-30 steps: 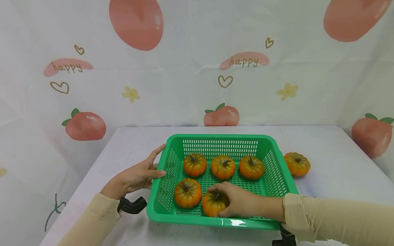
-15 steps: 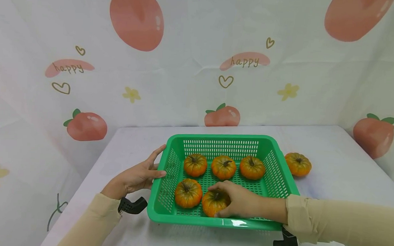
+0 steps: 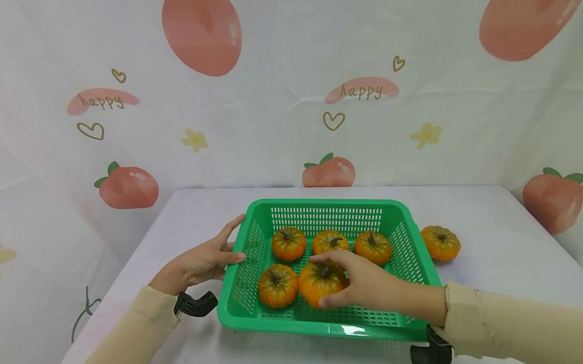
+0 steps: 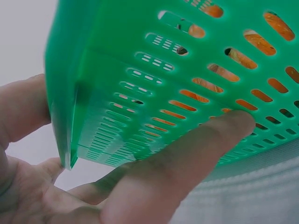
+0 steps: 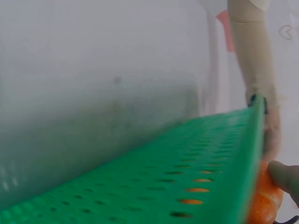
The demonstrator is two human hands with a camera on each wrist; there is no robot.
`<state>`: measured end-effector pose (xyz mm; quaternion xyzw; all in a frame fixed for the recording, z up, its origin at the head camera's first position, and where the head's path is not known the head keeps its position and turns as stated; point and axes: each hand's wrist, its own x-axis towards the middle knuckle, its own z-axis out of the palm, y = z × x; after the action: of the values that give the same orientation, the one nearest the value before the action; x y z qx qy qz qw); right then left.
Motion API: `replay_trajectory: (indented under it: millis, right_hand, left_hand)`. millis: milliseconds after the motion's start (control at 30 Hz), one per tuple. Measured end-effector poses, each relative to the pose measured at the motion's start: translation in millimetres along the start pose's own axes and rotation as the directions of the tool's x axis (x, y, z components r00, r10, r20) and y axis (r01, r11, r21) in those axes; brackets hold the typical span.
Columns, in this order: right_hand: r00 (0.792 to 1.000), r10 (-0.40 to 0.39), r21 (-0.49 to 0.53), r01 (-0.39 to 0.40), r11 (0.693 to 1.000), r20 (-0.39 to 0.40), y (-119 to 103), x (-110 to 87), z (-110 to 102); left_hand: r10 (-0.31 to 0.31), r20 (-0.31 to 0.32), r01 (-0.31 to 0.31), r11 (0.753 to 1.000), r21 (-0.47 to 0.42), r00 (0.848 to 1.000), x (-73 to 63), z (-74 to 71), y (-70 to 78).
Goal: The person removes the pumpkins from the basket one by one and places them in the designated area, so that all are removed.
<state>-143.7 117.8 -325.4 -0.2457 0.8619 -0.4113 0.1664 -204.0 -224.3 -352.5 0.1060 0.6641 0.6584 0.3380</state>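
A green plastic basket (image 3: 284, 325) with slotted walls stands on the table. My left hand (image 3: 205, 262) grips its left rim, thumb over the top edge; in the left wrist view, a finger (image 4: 173, 158) lies along the outside of the slotted wall (image 4: 112, 88). Over the basket's front half, my right hand (image 3: 372, 280) holds a small orange pumpkin (image 3: 317, 285) between thumb and fingers, stem upward. The right wrist view shows part of this pumpkin (image 5: 264, 200) beyond the rim, with the thumb (image 5: 287, 179) against it.
Three pumpkins form the basket's back row, the middle one (image 3: 329, 240) partly covered by my right hand. Another pumpkin (image 3: 278, 287) sits front left. One more (image 3: 440, 243) lies on the white table (image 3: 496, 242) outside the right wall. A printed cloth (image 3: 275, 120) hangs behind.
My right hand has raised the pumpkin from the basket floor, moving slightly up and to the right. The left hand and the basket have stayed in place.
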Motion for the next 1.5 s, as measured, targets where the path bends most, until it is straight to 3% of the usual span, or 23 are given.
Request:
replay_trajectory:
  millis: [467,633,1100,1500]
  right_hand:
    - [0.991,-0.062,-0.011,0.061,0.998,-0.116,-21.8,-19.9,-35.0]
    - [0.984,-0.042,-0.027,0.038,0.999,-0.171,-24.1,-25.4,-47.2]
    - [0.934,-0.119,-0.114,0.085,0.99,-0.336,-16.2,-44.2,-82.8]
    - [0.898,0.026,-0.06,-0.058,0.997,-0.439,3.7,-57.7,-112.2]
  left_hand:
    - [0.002,0.003,-0.002,1.0,-0.001,1.0,0.0,0.6,0.3]
    - [0.004,0.002,-0.004,1.0,0.001,1.0,-0.1,0.2,0.0]
    - [-0.002,-0.002,0.002,1.0,0.005,1.0,1.1,1.0,0.4]
    - [0.001,0.003,-0.001,1.0,0.001,1.0,0.4,0.9,0.5]
